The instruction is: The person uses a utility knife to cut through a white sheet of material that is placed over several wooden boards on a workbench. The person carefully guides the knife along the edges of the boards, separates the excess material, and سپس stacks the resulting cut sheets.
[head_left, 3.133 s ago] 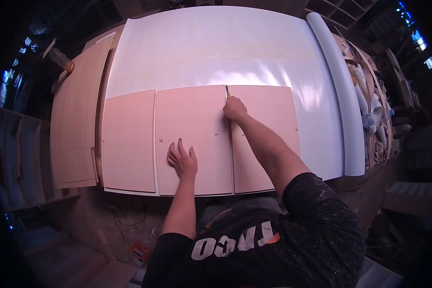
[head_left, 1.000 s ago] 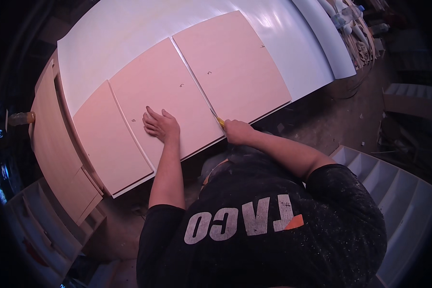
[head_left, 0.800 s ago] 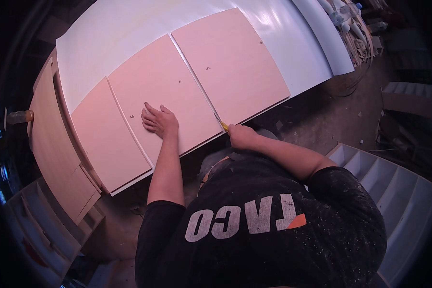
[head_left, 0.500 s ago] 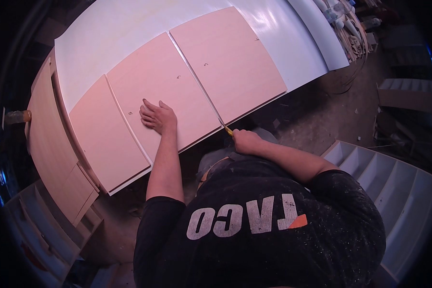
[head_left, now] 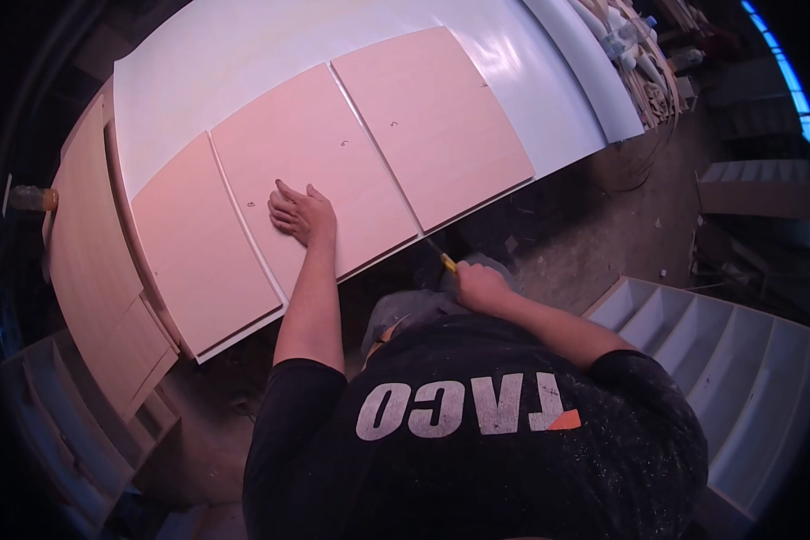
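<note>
Three pale wooden panels lie on a white sheet (head_left: 549, 117) over the bench: a left one (head_left: 202, 247), a middle one (head_left: 292, 135) and a right one (head_left: 427, 117), with narrow white gaps between them. My left hand (head_left: 303, 216) rests open on the middle panel, fingers spread. My right hand (head_left: 480, 288) grips a yellow-handled knife (head_left: 448, 263) just off the front edge; its thin blade points up toward the end of the gap between the middle and right panels.
Wooden boards (head_left: 90, 243) lie at the left, with a bottle (head_left: 31, 198) beside them. A white roll (head_left: 585, 72), bottles and offcuts (head_left: 648, 76) are at the back right. Shelved carcasses stand at lower right (head_left: 711, 351) and lower left (head_left: 72, 423). Cables trail over the floor (head_left: 603, 243).
My right hand and the knife have travelled down the gap toward me and off the front edge. My left hand stays on the middle panel. The view has tilted and shifted.
</note>
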Available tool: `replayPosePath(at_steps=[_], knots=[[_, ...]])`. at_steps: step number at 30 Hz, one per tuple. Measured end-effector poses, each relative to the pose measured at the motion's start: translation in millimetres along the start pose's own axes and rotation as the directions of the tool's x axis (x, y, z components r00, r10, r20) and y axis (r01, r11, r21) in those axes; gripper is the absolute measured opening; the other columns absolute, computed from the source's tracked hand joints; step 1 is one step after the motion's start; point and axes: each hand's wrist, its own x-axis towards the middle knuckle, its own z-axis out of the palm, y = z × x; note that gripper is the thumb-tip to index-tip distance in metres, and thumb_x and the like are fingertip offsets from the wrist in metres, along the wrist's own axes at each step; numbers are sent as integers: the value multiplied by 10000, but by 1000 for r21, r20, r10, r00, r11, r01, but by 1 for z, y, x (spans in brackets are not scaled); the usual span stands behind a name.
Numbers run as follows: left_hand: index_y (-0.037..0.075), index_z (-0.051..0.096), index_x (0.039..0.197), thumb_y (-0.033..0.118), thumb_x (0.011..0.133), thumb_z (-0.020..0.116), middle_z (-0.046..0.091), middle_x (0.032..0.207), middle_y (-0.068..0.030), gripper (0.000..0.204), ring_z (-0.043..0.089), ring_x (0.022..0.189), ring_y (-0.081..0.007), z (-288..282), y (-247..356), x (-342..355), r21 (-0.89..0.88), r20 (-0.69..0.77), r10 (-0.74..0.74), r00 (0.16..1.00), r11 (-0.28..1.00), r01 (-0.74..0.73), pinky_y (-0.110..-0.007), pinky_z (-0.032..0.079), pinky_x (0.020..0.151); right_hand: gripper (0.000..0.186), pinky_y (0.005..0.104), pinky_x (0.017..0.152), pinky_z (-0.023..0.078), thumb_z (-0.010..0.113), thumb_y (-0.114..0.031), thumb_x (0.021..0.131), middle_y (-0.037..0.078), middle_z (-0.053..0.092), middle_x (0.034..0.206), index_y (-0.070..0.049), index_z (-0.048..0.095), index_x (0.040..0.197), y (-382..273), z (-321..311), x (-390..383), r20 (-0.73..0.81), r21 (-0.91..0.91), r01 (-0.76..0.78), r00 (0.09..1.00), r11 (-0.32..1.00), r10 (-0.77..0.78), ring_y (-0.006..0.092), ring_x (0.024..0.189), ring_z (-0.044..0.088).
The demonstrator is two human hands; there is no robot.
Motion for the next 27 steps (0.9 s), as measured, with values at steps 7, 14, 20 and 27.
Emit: replayPosePath(at_steps=[7, 14, 20, 27], knots=[[83, 345, 1471, 264, 819, 729, 325, 1438, -179, 778, 308, 1339, -387, -28, -22, -10, -176, -29, -31, 999, 984, 25, -554, 240, 1111, 235, 474, 577, 465, 537, -213, 972, 200, 623, 675, 13, 572, 920, -16, -41, 26, -290, 545, 226, 954, 808, -71, 358, 634, 663], [75, 384, 1451, 197, 777, 747, 361, 1381, -166, 775, 361, 1252, -400, -78, -121, -29, -255, -140, -57, 989, 967, 19, -559, 284, 1052, 264, 397, 551, 487, 534, -225, 980, 149, 600, 616, 28, 577, 918, -92, -66, 113, -229, 584, 360, 933, 728, -277, 255, 535, 637], [90, 379, 1447, 254, 792, 756, 383, 1352, -147, 773, 383, 1242, -369, -93, -228, -14, -57, -90, -206, 974, 978, 202, -537, 303, 1040, 304, 430, 574, 552, 487, -229, 990, 181, 643, 649, 55, 559, 910, -233, -91, 184, -150, 493, 388, 919, 778, -364, 305, 547, 672], [122, 448, 1396, 325, 832, 733, 527, 1176, -101, 664, 521, 1073, -297, -80, -302, 64, -44, 77, 11, 997, 999, -8, -487, 378, 946, 359, 480, 682, 571, 479, -240, 979, 283, 684, 823, 98, 599, 957, -368, -88, 326, -373, 263, 387, 885, 884, -277, 410, 714, 698]])
